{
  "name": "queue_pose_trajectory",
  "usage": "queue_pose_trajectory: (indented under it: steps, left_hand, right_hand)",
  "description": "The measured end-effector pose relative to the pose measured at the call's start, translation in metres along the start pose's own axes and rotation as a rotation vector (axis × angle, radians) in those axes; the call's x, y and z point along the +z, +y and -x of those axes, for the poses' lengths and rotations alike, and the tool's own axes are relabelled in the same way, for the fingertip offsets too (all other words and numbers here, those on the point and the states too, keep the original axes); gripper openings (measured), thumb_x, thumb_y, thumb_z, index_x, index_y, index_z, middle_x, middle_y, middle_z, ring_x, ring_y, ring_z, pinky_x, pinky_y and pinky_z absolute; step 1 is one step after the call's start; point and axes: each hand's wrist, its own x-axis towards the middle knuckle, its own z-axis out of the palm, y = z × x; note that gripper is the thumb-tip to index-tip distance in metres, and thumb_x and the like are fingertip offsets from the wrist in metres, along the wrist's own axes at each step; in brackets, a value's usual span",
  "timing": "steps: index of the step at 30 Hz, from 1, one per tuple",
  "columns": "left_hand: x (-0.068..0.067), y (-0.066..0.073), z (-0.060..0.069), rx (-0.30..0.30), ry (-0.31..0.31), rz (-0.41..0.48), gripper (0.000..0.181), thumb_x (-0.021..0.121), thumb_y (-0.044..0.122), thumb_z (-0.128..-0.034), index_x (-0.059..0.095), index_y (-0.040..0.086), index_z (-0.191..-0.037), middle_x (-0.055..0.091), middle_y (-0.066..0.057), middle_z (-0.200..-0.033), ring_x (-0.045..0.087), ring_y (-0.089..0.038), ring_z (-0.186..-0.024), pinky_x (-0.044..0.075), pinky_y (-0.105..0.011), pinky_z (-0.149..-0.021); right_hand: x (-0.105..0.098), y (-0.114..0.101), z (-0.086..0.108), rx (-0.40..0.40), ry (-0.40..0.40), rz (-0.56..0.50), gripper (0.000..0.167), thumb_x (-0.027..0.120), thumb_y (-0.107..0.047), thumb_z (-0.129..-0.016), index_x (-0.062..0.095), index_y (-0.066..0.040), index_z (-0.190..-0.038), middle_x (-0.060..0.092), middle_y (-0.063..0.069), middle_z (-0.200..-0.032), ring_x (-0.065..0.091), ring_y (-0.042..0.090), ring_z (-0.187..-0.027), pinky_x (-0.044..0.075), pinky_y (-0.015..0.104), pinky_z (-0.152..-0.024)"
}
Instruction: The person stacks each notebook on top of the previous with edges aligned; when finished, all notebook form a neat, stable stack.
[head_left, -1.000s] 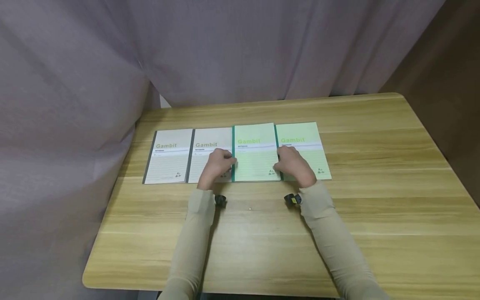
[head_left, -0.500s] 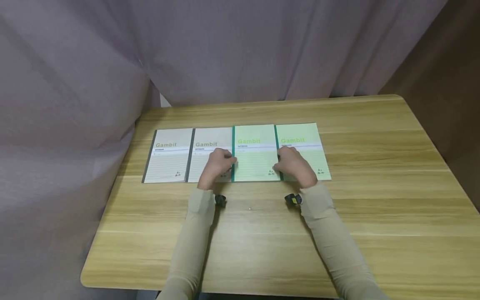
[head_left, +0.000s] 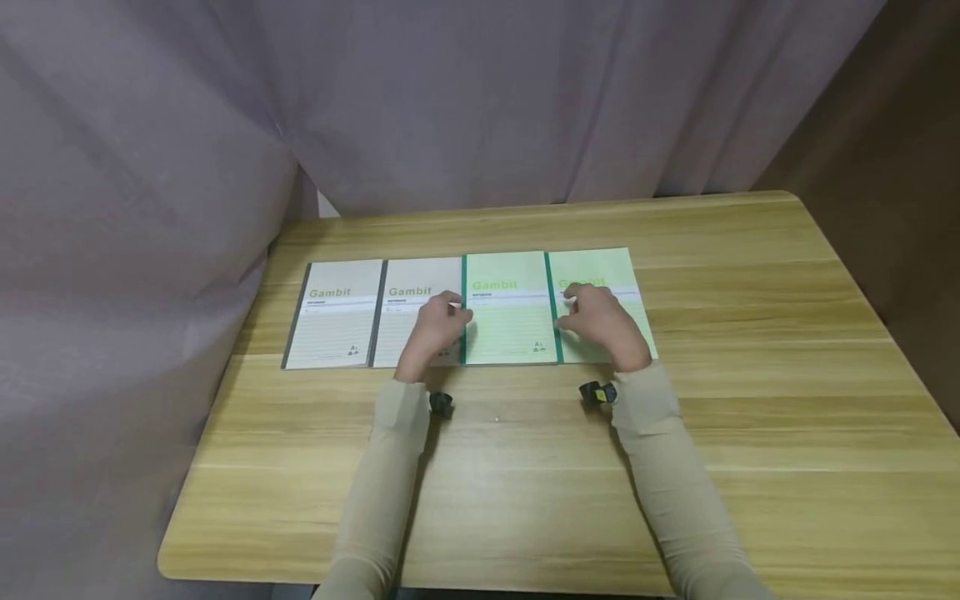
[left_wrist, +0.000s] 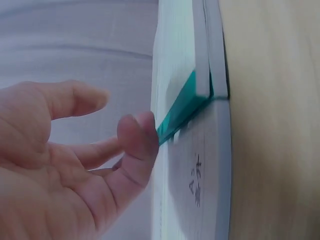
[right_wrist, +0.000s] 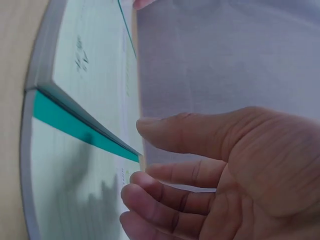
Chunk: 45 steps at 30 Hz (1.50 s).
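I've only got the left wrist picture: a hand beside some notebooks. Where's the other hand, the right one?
Observer: The head view shows the right hand over the rightmost notebook.
Visitor: Ah! And how many are laid out altogether?
Observer: Four covers show, side by side in a row.
Visitor: Is there any brand name on them? My picture only shows small print.
Observer: Yes, "Gambit" is printed large on the leftmost notebook.
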Motion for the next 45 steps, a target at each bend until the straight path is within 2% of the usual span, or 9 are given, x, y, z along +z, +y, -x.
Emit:
queue_pose_trajectory:
  steps: [5, 8, 14, 19, 25, 32, 39, 45]
  left_hand:
    - [0.007, 0.007, 0.000, 0.069, -0.004, 0.032, 0.046, 0.054, 0.016, -0.0981, 0.052, -0.005, -0.139, 0.066, -0.015, -0.104, 0.066, -0.022, -0.077, 0.053, -0.028, -0.061]
    - [0.011, 0.012, 0.002, 0.094, -0.025, 0.073, 0.046, 0.053, 0.014, -0.0973, 0.051, -0.005, -0.139, 0.066, -0.014, -0.103, 0.066, -0.022, -0.073, 0.052, -0.027, -0.059]
    - [0.019, 0.012, 0.007, 0.107, -0.054, 0.121, 0.046, 0.051, 0.011, -0.0963, 0.050, -0.006, -0.140, 0.066, -0.017, -0.108, 0.069, -0.026, -0.079, 0.054, -0.029, -0.064]
    - [0.026, 0.010, 0.008, 0.101, -0.052, 0.132, 0.046, 0.052, 0.009, -0.0948, 0.051, -0.006, -0.138, 0.066, -0.017, -0.107, 0.068, -0.024, -0.076, 0.053, -0.028, -0.061]
    - [0.032, 0.013, 0.008, 0.109, -0.063, 0.132, 0.047, 0.054, 0.009, -0.0946, 0.049, -0.005, -0.140, 0.066, -0.016, -0.104, 0.067, -0.022, -0.072, 0.054, -0.028, -0.062]
    - [0.037, 0.027, -0.001, 0.150, -0.062, 0.135, 0.055, 0.055, 0.009, -0.0948, 0.039, -0.007, -0.145, 0.069, -0.013, -0.096, 0.067, -0.024, -0.072, 0.049, -0.027, -0.061]
    - [0.049, 0.042, -0.004, 0.128, -0.103, 0.107, 0.055, 0.055, 0.012, -0.0959, 0.041, -0.004, -0.146, 0.068, -0.011, -0.099, 0.067, -0.021, -0.075, 0.048, -0.027, -0.061]
    - [0.059, 0.055, -0.005, 0.179, -0.129, 0.107, 0.055, 0.056, 0.013, -0.0964, 0.041, -0.005, -0.146, 0.067, -0.012, -0.104, 0.066, -0.020, -0.076, 0.050, -0.028, -0.066]
  right_hand:
    - [-0.010, 0.008, 0.003, 0.000, 0.025, 0.010, 0.053, 0.068, -0.015, -0.093, 0.053, 0.011, -0.136, 0.064, 0.017, -0.094, 0.056, 0.025, -0.076, 0.049, 0.038, -0.066]
    - [-0.016, 0.010, 0.006, 0.008, 0.044, 0.008, 0.052, 0.068, -0.016, -0.092, 0.054, 0.011, -0.134, 0.065, 0.019, -0.097, 0.058, 0.027, -0.077, 0.050, 0.039, -0.069]
    - [-0.019, 0.014, 0.011, 0.008, 0.094, -0.010, 0.053, 0.068, -0.019, -0.092, 0.054, 0.012, -0.133, 0.065, 0.018, -0.093, 0.057, 0.027, -0.079, 0.048, 0.038, -0.069]
    - [-0.020, 0.016, 0.015, 0.007, 0.145, -0.035, 0.051, 0.066, -0.019, -0.093, 0.055, 0.012, -0.132, 0.064, 0.015, -0.087, 0.056, 0.024, -0.073, 0.045, 0.034, -0.063]
    - [-0.022, 0.020, 0.020, 0.003, 0.158, -0.024, 0.048, 0.063, -0.020, -0.096, 0.056, 0.012, -0.131, 0.062, 0.011, -0.081, 0.053, 0.022, -0.068, 0.044, 0.035, -0.063]
    - [-0.029, 0.021, 0.021, 0.007, 0.187, -0.048, 0.047, 0.059, -0.022, -0.099, 0.055, 0.012, -0.132, 0.065, 0.020, -0.095, 0.058, 0.029, -0.079, 0.048, 0.041, -0.072]
    - [-0.035, 0.027, 0.027, 0.040, 0.180, -0.051, 0.048, 0.056, -0.023, -0.102, 0.053, 0.012, -0.135, 0.064, 0.025, -0.105, 0.058, 0.034, -0.089, 0.049, 0.047, -0.079]
    - [-0.042, 0.030, 0.030, 0.053, 0.217, -0.070, 0.048, 0.057, -0.022, -0.102, 0.053, 0.012, -0.134, 0.062, 0.029, -0.111, 0.058, 0.038, -0.096, 0.049, 0.051, -0.082]
